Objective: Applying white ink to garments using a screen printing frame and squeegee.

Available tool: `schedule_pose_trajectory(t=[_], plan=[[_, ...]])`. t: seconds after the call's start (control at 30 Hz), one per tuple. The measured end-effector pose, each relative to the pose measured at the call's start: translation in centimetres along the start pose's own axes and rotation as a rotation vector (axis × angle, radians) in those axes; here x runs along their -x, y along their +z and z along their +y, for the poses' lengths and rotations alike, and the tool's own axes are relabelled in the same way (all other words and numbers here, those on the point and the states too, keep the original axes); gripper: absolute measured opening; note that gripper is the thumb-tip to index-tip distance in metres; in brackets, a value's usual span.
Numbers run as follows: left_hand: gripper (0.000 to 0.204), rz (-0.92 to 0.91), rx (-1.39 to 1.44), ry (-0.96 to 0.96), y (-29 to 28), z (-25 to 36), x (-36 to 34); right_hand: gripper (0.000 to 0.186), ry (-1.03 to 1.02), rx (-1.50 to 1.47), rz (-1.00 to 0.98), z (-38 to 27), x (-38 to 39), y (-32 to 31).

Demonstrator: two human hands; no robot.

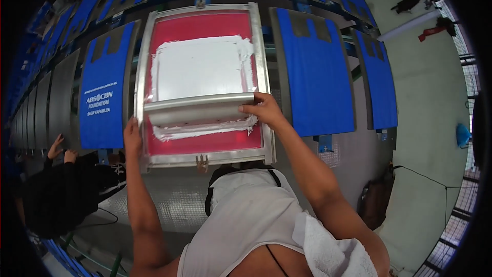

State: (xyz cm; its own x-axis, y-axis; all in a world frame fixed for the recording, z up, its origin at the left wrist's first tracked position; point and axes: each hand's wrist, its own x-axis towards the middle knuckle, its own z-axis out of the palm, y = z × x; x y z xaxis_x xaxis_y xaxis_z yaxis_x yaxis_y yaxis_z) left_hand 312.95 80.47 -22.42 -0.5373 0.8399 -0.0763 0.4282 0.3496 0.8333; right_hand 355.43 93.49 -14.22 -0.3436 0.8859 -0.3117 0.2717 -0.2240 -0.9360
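In front of me lies a screen-printing frame (260, 72) with metal sides and a pink-red mesh (197, 24). White ink (197, 66) covers much of the mesh, thick and ragged at its borders. A wide metal squeegee (195, 111) lies across the mesh, over the lower part of the ink. My right hand (261, 109) grips the squeegee at its right end, thumb on the near face. My left hand (132, 136) is closed around the frame's left side near its lower corner. A metal clip (202, 163) sits at the middle of the frame's near edge.
Blue fabric pieces lie on boards to the left (102, 82) and right (316, 72), with more rows beyond. At the lower left is another person (61, 190) in black, hands raised by the boards. A dark bag (376, 200) rests at the right.
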Motion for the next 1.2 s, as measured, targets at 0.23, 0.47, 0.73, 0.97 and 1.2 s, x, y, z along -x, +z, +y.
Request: schedule_pose_trajectory(t=[0.23, 0.47, 0.73, 0.97, 1.2], plan=[[0.047, -0.057, 0.275, -0.201, 7.1, 9.1, 7.3, 0.033, 0.013, 0.061, 0.109, -2.5, 6.6, -12.5], [0.044, -0.156, 0.281, 0.007, 25.2, 21.2, 14.9, 0.030, -0.017, 0.021, 0.245, 2.7, 12.8, -32.1], [0.044, -0.071, 0.332, -0.065, 32.9, 23.9, 18.3, 0.034, 0.064, 0.108, 0.290, 7.4, 11.6, -42.1], [0.044, -0.049, 0.314, -0.163, 35.5, 22.3, 18.0, 0.034, 0.023, 0.077, 0.150, 6.9, 10.2, -43.4], [0.046, -0.057, 0.359, -0.256, 33.7, 25.0, 17.2, 0.032, 0.026, 0.133, 0.115, 8.0, 9.2, -42.7]])
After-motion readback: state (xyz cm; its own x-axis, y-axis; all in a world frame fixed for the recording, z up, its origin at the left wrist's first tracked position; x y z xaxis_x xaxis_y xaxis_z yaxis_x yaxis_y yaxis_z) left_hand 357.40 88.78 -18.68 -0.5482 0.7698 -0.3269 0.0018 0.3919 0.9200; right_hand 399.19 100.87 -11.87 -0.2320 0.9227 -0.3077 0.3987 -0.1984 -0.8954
